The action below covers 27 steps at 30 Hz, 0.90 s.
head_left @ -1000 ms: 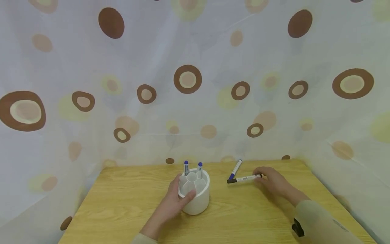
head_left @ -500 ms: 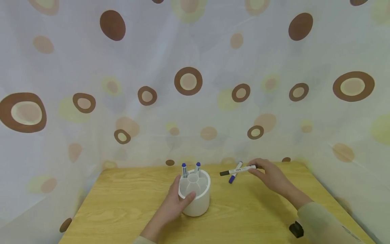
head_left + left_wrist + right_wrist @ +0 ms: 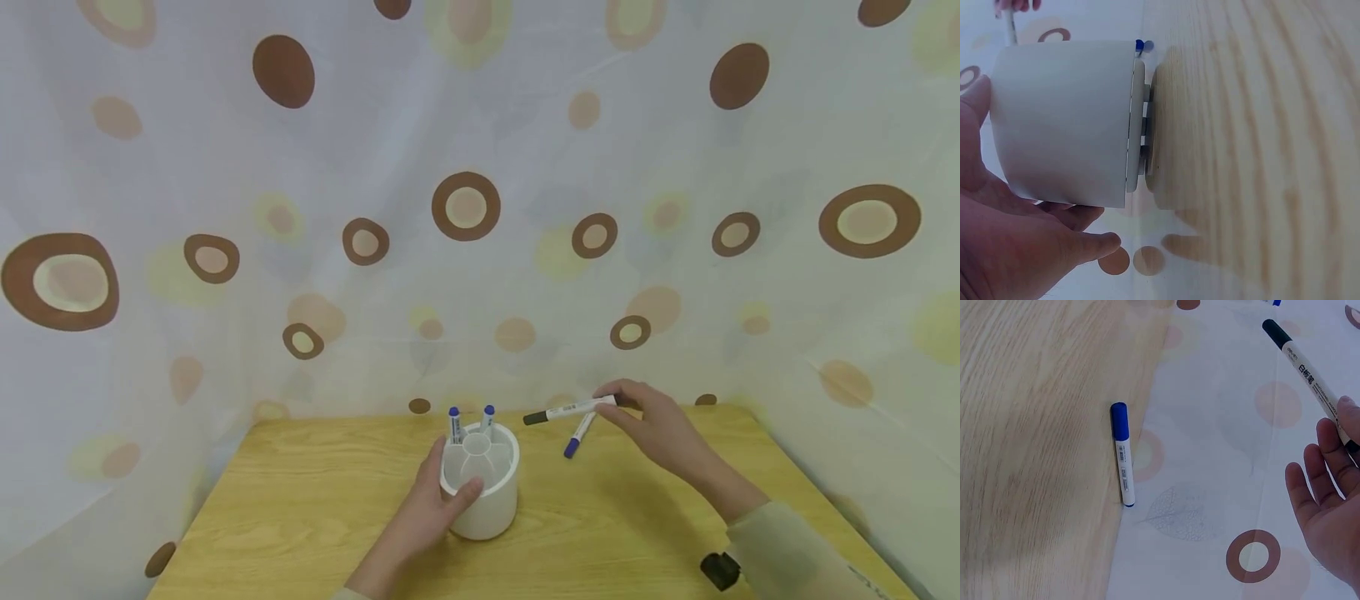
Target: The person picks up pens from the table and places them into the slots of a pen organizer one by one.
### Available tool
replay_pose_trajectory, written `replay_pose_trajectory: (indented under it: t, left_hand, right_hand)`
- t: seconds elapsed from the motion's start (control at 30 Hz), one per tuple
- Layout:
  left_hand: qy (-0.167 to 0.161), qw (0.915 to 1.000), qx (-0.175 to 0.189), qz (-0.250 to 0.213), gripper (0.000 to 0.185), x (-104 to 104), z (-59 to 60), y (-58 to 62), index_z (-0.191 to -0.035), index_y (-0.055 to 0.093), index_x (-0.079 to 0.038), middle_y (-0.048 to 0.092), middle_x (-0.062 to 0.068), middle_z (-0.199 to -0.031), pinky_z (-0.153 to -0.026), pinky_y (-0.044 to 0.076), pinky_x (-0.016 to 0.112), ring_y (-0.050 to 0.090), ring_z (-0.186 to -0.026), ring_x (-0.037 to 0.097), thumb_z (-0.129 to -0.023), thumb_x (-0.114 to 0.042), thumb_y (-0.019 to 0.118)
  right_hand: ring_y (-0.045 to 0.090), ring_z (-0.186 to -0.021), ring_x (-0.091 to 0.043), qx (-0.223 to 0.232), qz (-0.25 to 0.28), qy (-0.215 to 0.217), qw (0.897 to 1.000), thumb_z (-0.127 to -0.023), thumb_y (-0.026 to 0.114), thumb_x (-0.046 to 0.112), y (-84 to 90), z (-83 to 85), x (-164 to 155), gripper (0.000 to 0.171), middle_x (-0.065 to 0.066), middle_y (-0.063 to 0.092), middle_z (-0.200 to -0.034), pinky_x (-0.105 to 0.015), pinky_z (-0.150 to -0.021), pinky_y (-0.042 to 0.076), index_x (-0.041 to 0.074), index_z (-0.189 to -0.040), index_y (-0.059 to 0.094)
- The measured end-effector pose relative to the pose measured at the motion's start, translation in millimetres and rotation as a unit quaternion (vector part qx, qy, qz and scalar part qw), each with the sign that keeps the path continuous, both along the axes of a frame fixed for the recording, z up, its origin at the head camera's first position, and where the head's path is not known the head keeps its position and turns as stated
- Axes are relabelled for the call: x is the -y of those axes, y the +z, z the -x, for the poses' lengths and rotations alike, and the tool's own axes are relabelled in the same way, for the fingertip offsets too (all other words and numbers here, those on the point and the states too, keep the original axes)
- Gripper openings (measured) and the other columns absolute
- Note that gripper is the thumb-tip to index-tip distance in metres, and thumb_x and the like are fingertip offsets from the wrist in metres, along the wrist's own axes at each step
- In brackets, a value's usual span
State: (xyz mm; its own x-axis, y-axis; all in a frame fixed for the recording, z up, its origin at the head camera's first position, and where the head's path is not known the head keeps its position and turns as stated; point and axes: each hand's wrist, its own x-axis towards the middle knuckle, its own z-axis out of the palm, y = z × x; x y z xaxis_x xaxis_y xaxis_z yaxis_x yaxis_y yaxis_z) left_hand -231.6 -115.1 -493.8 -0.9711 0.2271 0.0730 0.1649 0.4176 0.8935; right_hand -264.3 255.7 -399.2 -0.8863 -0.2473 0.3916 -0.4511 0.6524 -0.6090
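Note:
A white round pen holder (image 3: 486, 510) with several compartments stands on the wooden table, two blue-capped markers (image 3: 455, 427) upright at its back. My left hand (image 3: 423, 508) grips the holder's left side, thumb over the front rim; in the left wrist view the fingers curl round its white wall (image 3: 1066, 125). My right hand (image 3: 660, 425) pinches a black-capped whiteboard marker (image 3: 1310, 381) near its tail end, held in the air with the cap pointing left toward the holder. Another blue-capped marker (image 3: 1122, 456) lies on the table below and partly behind the held one in the head view.
The wooden table (image 3: 300, 500) backs onto a patterned curtain (image 3: 525, 275) that also closes off both sides. A small black object (image 3: 721, 571) shows at my right sleeve (image 3: 787, 546).
My right hand has lifted the black-capped marker off the table and carried it left and up, past the lying blue-capped marker. My left hand keeps its grip on the pen holder.

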Motion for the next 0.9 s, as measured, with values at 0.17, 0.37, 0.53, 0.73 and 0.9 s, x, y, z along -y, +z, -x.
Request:
replay_pose_trajectory:
  t: [0.17,0.37,0.53,0.73,0.9]
  left_hand:
    - [-0.001,1.0000,-0.001,-0.003,0.107,-0.1,1.1,0.8,-0.176,0.011,-0.005,0.020,0.036,-0.175,-0.122,0.026,0.079,0.030,-0.157,0.060,-0.105,-0.058,0.071]
    - [0.002,1.0000,-0.004,0.000,0.107,0.1,-0.3,2.5,-0.176,0.011,-0.005,0.020,0.037,-0.175,-0.122,0.026,0.080,0.030,-0.156,0.061,-0.105,-0.058,0.071]
    - [0.002,1.0000,-0.006,0.001,0.107,-0.5,-0.4,0.6,-0.176,0.011,-0.004,0.021,0.037,-0.175,-0.122,0.026,0.080,0.030,-0.156,0.061,-0.105,-0.058,0.071]
    - [-0.001,1.0000,0.001,-0.002,0.108,-1.6,-0.7,1.8,-0.176,0.011,-0.005,0.020,0.037,-0.175,-0.121,0.026,0.081,0.031,-0.155,0.062,-0.105,-0.059,0.071]
    - [0.000,1.0000,-0.003,0.002,0.107,-0.4,-0.7,0.8,-0.176,0.011,-0.003,0.021,0.039,-0.173,-0.120,0.028,0.081,0.032,-0.154,0.062,-0.105,-0.058,0.071]
  right_hand:
    - [0.068,-0.131,-0.043,0.003,0.011,0.002,1.000,-0.111,0.071,0.031,6.3,-1.9,9.0,0.019,-0.004,0.075,-0.129,-0.067,-0.103,0.056,0.020,-0.126,0.075]
    - [0.069,-0.129,-0.043,0.008,0.016,0.008,1.000,-0.110,0.072,0.030,8.6,-2.4,20.5,0.018,-0.002,0.076,-0.124,-0.065,-0.101,0.058,0.019,-0.124,0.076]
    - [0.068,-0.130,-0.043,0.017,0.017,0.012,1.000,-0.110,0.072,0.032,11.1,-4.3,29.7,0.018,0.001,0.074,-0.122,-0.065,-0.102,0.058,0.020,-0.123,0.076]
    - [0.070,-0.123,-0.034,0.010,0.010,0.018,1.000,-0.109,0.075,0.029,12.1,-6.1,41.6,0.014,0.006,0.072,-0.112,-0.059,-0.099,0.058,0.022,-0.120,0.078]
    - [0.067,-0.111,-0.023,0.012,-0.005,0.026,1.000,-0.108,0.076,0.030,10.0,-3.7,51.5,0.012,0.009,0.070,-0.108,-0.049,-0.091,0.054,0.025,-0.119,0.079]
